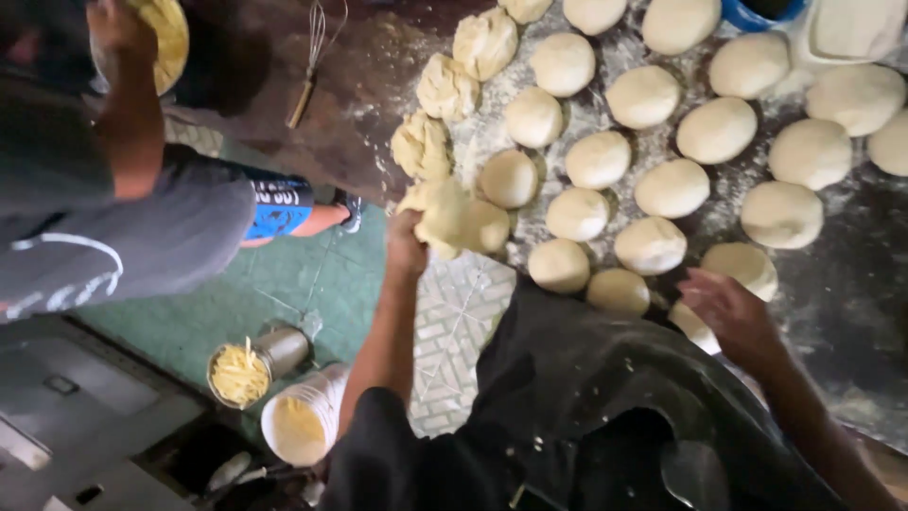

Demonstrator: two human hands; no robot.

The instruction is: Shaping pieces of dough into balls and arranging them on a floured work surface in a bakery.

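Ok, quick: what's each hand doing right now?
Left hand: closed around a rough dough lump at the table edge.
Right hand: open, fingers spread, empty, over a dough ball.

A bakery or food-preparation kitchen: rows of round dough balls lie on a dark, flour-dusted surface, rougher dough lumps beside them, a whisk at its edge, and tubs of yellow food on the green tiled floor.
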